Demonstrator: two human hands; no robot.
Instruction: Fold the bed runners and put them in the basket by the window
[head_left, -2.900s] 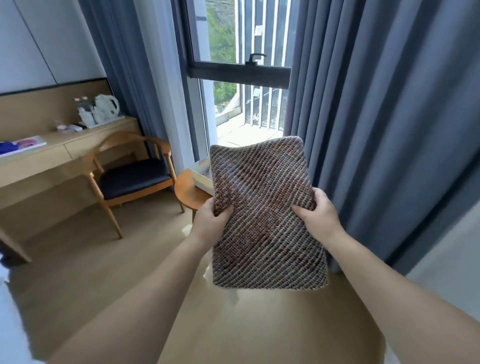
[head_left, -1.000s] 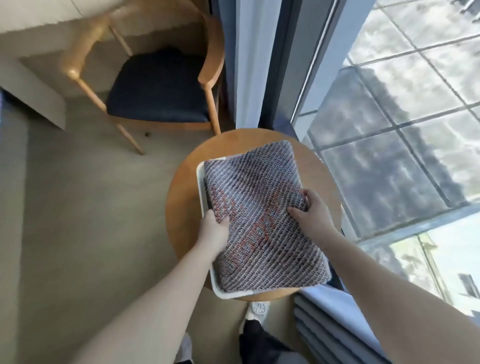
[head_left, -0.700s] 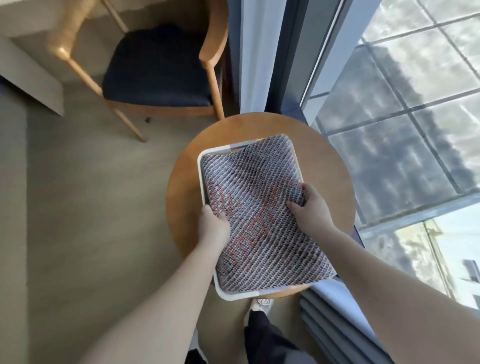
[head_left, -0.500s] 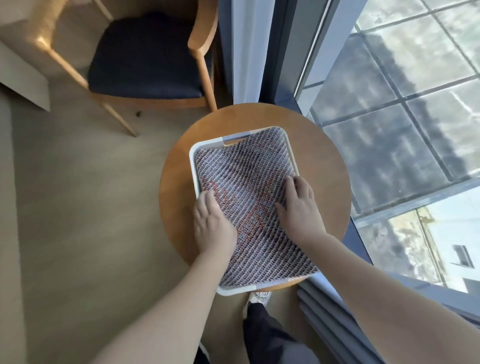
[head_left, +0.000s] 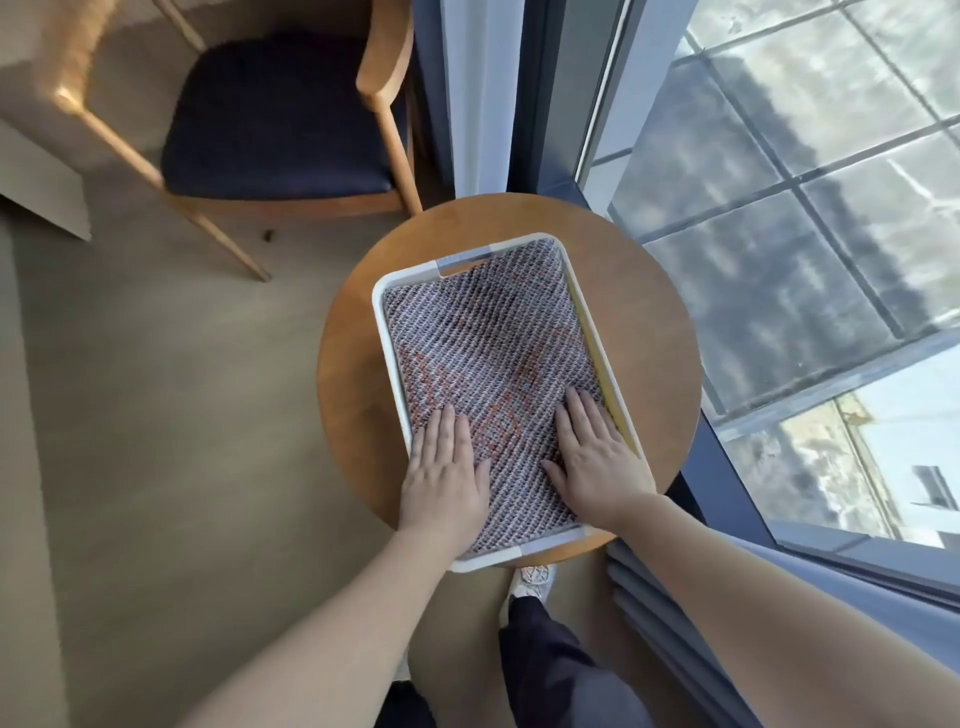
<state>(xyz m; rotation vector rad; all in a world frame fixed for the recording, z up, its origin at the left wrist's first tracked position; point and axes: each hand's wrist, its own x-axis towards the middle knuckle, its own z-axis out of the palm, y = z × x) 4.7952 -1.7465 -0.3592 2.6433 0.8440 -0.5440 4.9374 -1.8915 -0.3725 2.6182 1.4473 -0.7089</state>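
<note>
Folded bed runner (head_left: 483, 338) lies flat inside white basket (head_left: 387, 343) on round wooden tabletop (head_left: 654, 312) beside window (head_left: 779, 208). Left hand (head_left: 444, 478) and right hand (head_left: 595, 460): both flat, fingers extended, palms pressing on runner's near end, gripping nothing.

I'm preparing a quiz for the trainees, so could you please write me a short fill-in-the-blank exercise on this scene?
1. The folded runner lies inside the white ____.
2. The basket stands on a round wooden ____.
3. Both hands, left hand and right hand, rest ____ on the runner, fingers open.
4. Behind the table stands a chair with a ____ seat cushion.

Missing words: basket; table; flat; dark
</note>
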